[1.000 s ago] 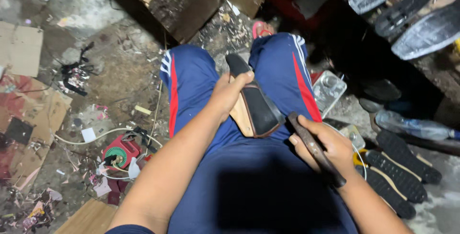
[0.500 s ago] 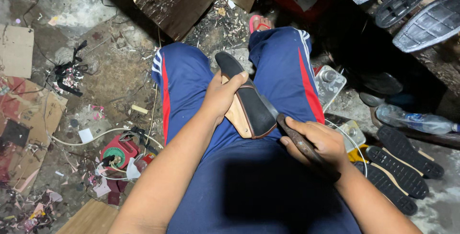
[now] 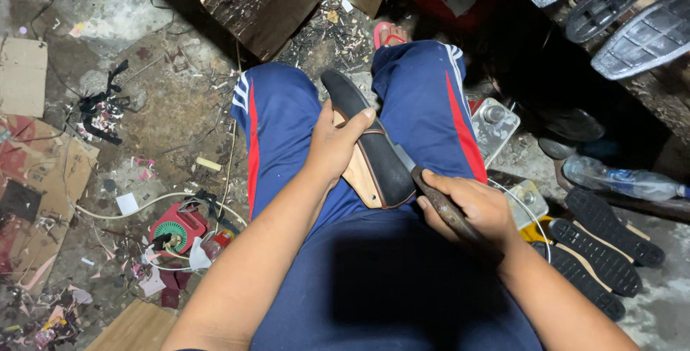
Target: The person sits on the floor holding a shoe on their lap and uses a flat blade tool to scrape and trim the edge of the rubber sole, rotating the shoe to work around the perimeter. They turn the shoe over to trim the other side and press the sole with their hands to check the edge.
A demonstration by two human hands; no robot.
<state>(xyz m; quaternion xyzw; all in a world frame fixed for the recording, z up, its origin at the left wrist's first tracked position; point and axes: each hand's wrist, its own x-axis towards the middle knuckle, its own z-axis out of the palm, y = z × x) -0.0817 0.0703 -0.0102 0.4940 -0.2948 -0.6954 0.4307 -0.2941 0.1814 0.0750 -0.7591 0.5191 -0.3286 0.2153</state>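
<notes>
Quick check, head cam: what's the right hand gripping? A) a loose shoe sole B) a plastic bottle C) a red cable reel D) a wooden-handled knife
D: the right hand is closed around the wooden handle of a knife, its blade set against the edge of the black shoe piece that the left hand steadies on the lap.

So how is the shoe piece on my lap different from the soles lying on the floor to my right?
The shoe piece rests across the lap, gripped by the left hand; the loose soles lie flat on the floor, untouched. It is smooth black with a tan underside showing; they are ribbed, with pale edging. The knife in the right hand meets its edge, while nothing works them. All are dark, long and shoe-shaped.
</notes>
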